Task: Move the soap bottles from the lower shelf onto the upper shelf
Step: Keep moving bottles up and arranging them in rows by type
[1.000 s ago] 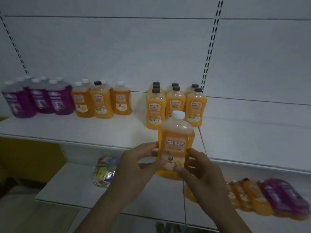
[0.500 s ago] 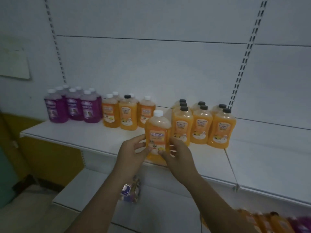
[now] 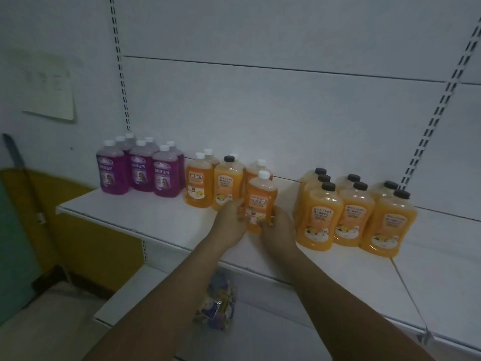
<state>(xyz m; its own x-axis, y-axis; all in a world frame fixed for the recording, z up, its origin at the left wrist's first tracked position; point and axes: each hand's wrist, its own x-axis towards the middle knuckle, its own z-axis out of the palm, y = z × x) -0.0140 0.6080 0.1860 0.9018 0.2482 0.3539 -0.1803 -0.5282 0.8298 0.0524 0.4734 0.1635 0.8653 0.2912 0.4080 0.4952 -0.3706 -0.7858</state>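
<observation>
An orange soap bottle (image 3: 259, 200) with a white cap stands upright on the upper shelf (image 3: 161, 222), in front of another white-capped orange bottle. My left hand (image 3: 230, 221) grips its left side and my right hand (image 3: 279, 227) grips its right side, both near the base. Left of it stand more orange bottles (image 3: 213, 182) and several purple bottles (image 3: 140, 168). To the right is a group of black-capped orange bottles (image 3: 351, 214). The lower shelf (image 3: 125, 300) shows below my arms; no soap bottles are visible on it in this view.
A colourful plastic packet (image 3: 217, 304) lies on the lower shelf under my left forearm. Slotted shelf uprights (image 3: 121, 74) run up the white back wall. A yellow and green wall (image 3: 78, 230) lies to the left. Bare shelf surface extends right of the black-capped group.
Both hands carried the white-capped orange bottle up from below the shelf edge and back onto the upper shelf, beside the left orange group. The view shifted left, and the lower-shelf bottles left the frame.
</observation>
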